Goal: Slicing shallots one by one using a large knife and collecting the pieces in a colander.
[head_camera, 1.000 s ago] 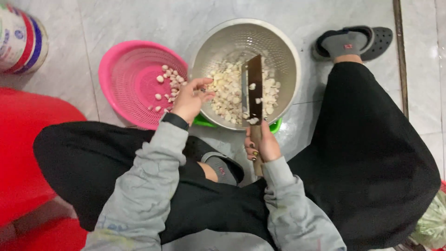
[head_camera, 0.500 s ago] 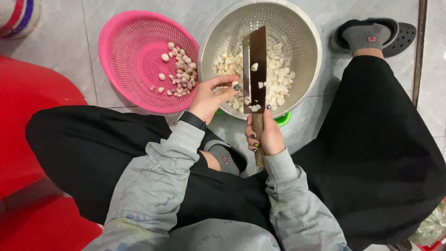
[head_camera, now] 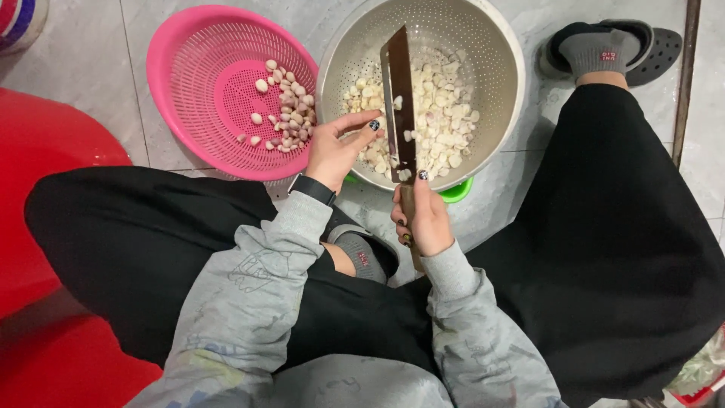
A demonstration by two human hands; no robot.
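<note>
My right hand (head_camera: 423,215) grips the wooden handle of a cleaver (head_camera: 396,83), whose blade points away from me over a metal colander (head_camera: 483,45). The colander holds several peeled garlic cloves (head_camera: 442,121), and a few bits stick to the blade. My left hand (head_camera: 332,151) reaches over the colander's near-left rim, fingertips among the cloves just left of the blade. Whether it holds a clove is hidden. A pink plastic basket (head_camera: 174,45) to the left holds several purplish, unpeeled cloves (head_camera: 283,106).
I sit low on a tiled floor, my black trouser legs spread around both bowls. A socked foot in a dark sandal (head_camera: 612,49) is at the far right. A red plastic object (head_camera: 45,189) fills the left. A green item (head_camera: 457,190) peeks from under the colander.
My left hand has moved from the pink basket's edge to the metal colander. The cleaver has tilted and shifted left, and the view has come closer to the bowls.
</note>
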